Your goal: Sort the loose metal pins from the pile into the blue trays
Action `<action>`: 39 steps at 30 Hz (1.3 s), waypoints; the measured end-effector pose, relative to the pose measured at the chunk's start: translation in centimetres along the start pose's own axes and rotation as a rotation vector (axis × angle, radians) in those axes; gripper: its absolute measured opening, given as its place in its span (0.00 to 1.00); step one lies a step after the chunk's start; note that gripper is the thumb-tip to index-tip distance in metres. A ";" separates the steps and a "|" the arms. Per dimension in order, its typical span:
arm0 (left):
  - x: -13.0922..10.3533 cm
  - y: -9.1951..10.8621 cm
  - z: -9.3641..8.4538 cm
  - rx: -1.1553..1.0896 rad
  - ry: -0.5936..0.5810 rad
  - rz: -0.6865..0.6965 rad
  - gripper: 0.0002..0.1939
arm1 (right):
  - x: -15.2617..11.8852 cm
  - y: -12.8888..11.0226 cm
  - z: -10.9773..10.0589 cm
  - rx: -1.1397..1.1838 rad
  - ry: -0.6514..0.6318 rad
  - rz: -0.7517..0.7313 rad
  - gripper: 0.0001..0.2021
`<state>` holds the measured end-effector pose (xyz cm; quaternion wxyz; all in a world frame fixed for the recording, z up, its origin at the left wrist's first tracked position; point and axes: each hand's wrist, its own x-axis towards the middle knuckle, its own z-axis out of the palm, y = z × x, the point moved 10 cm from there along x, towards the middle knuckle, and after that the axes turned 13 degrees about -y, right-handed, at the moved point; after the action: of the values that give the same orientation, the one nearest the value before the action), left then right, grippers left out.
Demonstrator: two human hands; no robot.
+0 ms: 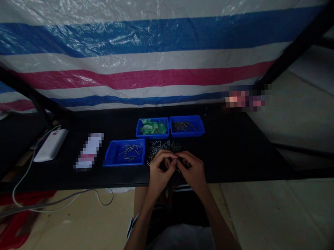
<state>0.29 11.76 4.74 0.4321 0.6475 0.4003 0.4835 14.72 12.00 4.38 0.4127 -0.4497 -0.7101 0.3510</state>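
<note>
My left hand [160,166] and my right hand [193,168] meet fingertip to fingertip over the front of a black table [240,151]. Their fingers pinch something small between them; it is too small and dark to name. Just beyond the fingers lies a loose heap of thin metal pins [162,146]. A blue tray [125,152] with a few pins sits left of the heap. Behind it stand a blue tray of green parts [152,127] and a blue tray of pins [187,126].
A white box [51,144] with a white cable [48,204] lies at the table's left. A blurred flat item [89,150] lies beside the near tray. A striped tarpaulin [153,59] hangs behind. Black frame bars [296,45] slant at both sides.
</note>
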 end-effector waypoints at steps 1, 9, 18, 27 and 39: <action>0.0 0.0 0.0 0.001 0.000 -0.001 0.02 | 0.0 0.0 0.0 -0.002 0.002 0.000 0.06; -0.1 0.0 -0.2 0.007 0.030 0.003 0.03 | 0.0 -0.1 0.0 -0.004 -0.002 -0.005 0.05; -0.6 -1.0 -1.3 -0.029 0.140 -0.075 0.09 | 2.6 -2.9 -4.6 -0.173 0.210 -0.045 0.07; -0.9 -1.8 -0.6 -0.048 0.078 -0.165 0.13 | 7.9 -2.7 -10.4 -0.530 0.304 0.026 0.10; -0.8 -2.4 -0.5 -0.061 0.078 -0.180 0.13 | 1.5 1.9 -1.2 -0.454 -0.200 0.015 0.10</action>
<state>-0.57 11.84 2.31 0.4775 0.5760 0.4583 0.4797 16.12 14.18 3.63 0.2260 -0.4992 -0.8047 0.2283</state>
